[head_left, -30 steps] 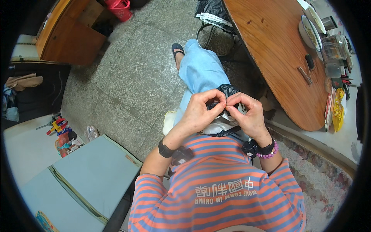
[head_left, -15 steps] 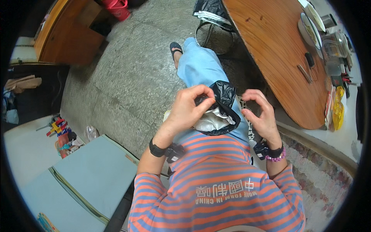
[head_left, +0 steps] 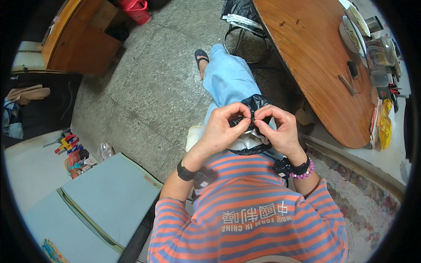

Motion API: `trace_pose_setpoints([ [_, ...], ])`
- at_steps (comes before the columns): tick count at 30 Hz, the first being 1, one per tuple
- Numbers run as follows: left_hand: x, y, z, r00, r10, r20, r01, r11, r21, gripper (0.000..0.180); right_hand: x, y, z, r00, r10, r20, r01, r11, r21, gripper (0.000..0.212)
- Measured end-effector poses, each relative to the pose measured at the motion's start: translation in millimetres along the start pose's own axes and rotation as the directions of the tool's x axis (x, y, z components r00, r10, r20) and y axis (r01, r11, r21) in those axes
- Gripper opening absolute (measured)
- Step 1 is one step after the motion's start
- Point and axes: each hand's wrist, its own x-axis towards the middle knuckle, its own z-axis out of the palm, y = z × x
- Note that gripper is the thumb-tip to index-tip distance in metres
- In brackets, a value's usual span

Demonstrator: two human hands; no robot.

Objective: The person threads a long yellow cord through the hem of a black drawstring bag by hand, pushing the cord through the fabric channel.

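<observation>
A black plastic bag rests on my lap, its mouth gathered toward me. Shiny whitish material shows inside it; what this is I cannot make out. My left hand pinches a bit of the black plastic between thumb and forefinger. Close against it, fingertips nearly touching, my right hand pinches the plastic too. Any smaller thing between the fingertips is hidden. Light blue trousers cover my legs under the bag.
A wooden table stands to the right with bowls, jars and a yellow packet. A stool is beside it. On the near left stands a pale blue cabinet; farther off are a wooden desk and a red bucket.
My right hand has come left from beside the bag, its parted fingers closing on the black plastic next to my left hand. My left hand keeps its pinch and has shifted slightly right.
</observation>
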Motion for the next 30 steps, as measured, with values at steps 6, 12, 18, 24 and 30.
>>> trace_pose_setpoints([
  [6,2,-6,8,0.996,0.077,-0.037,-0.078,0.997,-0.022,0.004,-1,2,2,0.999,-0.027,0.022,0.027,0.999,-0.024,0.007],
  [12,-1,-3,1,0.985,0.135,-0.110,-0.112,0.975,0.190,0.003,-2,-4,-5,0.954,0.258,0.155,-0.268,0.962,0.046,0.008],
  [18,-1,-4,-24,0.956,0.158,-0.249,-0.122,0.980,0.155,0.003,-26,20,-54,0.880,0.431,0.199,-0.447,0.894,0.039,0.009],
  [24,0,18,-14,0.986,0.160,-0.049,-0.134,0.928,0.348,0.007,-13,-11,-38,0.999,-0.029,-0.014,0.024,0.960,-0.281,0.023],
  [30,2,21,0,0.968,0.252,0.010,-0.246,0.932,0.268,0.013,5,-7,-8,0.995,-0.020,0.094,0.021,1.000,-0.017,0.010],
])
